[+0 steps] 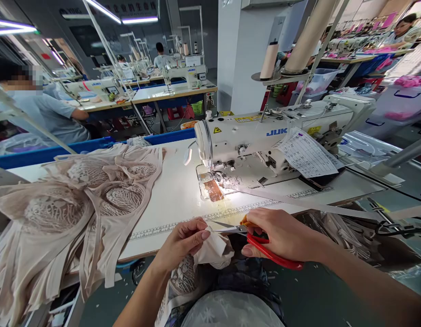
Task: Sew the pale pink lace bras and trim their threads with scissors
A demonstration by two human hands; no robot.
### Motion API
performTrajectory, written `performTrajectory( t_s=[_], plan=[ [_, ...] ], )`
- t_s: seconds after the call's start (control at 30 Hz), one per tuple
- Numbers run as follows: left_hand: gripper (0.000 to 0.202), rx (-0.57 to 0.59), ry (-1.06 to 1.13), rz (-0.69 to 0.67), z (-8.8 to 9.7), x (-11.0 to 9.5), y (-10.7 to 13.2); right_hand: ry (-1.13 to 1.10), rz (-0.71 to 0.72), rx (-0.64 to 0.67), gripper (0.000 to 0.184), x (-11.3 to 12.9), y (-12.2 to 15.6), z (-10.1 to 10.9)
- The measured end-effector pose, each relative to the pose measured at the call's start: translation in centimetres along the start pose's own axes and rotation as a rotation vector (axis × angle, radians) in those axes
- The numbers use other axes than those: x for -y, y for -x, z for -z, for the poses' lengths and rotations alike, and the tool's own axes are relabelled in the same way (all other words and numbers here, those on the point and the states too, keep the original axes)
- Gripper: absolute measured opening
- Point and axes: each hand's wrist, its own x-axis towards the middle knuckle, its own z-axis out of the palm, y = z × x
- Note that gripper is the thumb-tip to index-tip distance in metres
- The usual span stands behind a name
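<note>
Head view: you are at a sewing counter (172, 184), with your two hands at the lower centre of the frame, just off its front edge.
Left hand: your left hand (186, 240) has thumb and fingers pressed together, pinching the pale edge of a beige garment (213, 254).
Right hand: your right hand (278, 231) has its fingers curled round the handles of the red scissors (273, 255).
Scissors: the blades stand a little apart, pointing left towards your pinched edge; you cannot tell from here whether they touch the cloth.
Beige garment: it hangs below your left hand at the lower centre, a lace part showing beside your left wrist.
Garment pile: beige lace pieces (60, 209) cover the counter at the left of the frame, some draping over its front edge.
Machine: a white sewing machine (238, 136) stands right of centre, its lamp lighting the needle area; a written sheet (309, 154) lies against its front.
Strip: a pale band (292, 200) runs from the needle area towards the right edge.
Background: a co-worker (50, 111) sits at the upper left.
</note>
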Motion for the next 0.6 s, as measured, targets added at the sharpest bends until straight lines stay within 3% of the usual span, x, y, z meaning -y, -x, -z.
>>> performTrajectory(
  t_s=[0.43, 0.6],
  plan=[
    [0.042, 0.021, 0.014, -0.015, -0.5, -0.5, 0.1, 0.33, 0.047, -0.065, 0.045, 1.1, -0.9, -0.7],
    [0.044, 0.0, 0.033, 0.013, -0.5, -0.3, 0.3, 0.348, 0.103, -0.121, 0.03, 0.5, -0.7, -1.3]
  ],
)
